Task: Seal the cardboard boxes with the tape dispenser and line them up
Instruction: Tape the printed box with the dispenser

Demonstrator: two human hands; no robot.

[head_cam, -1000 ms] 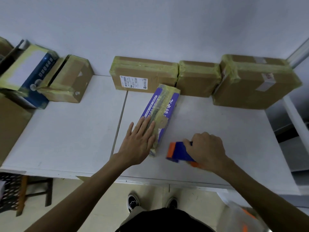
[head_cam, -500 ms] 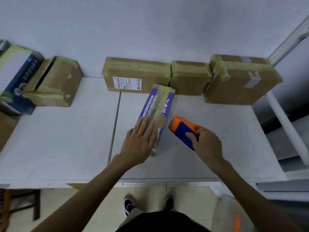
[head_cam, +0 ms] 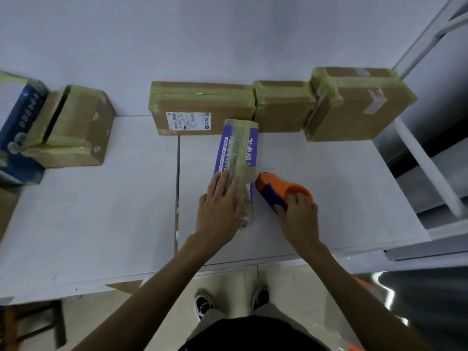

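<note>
Orange and blue plastic is showing under the right hand (head_cam: 300,216), which is gripping the dispenser (head_cam: 272,190) at its rear. The nose is pointing up and left at the purple box (head_cam: 238,150). Whether the nose is touching the box's right side or sitting just beside it, I cannot tell. The left hand (head_cam: 220,211) is lying flat, fingers straight, on the near end of that box, pressing it down rather than grasping it.

The purple box is lying lengthwise near the middle of the tabletop (head_cam: 101,211), running from front toward back. Its far end is reaching the row at the back edge. Yellowish tape (head_cam: 236,158) is running along its top, and a loose-looking flap is sticking out at the right side beside the dispenser's nose.

Three brown boxes (head_cam: 202,107) are standing side by side along the back edge, touching one another and wrapped in tape. Toward the back left corner, a fourth box (head_cam: 73,127) and a blue box (head_cam: 17,122) are sitting apart from that row.

As I judge it, the main risk is lying in the next pull of tape. The box is narrow and is being held only by a flat palm at one end, so a sideways drag from the dispenser could be swinging its far end against the row and knocking the brown boxes out of line. Tape going over the loose flap could also be wrinkling or sticking to the tabletop.
</note>
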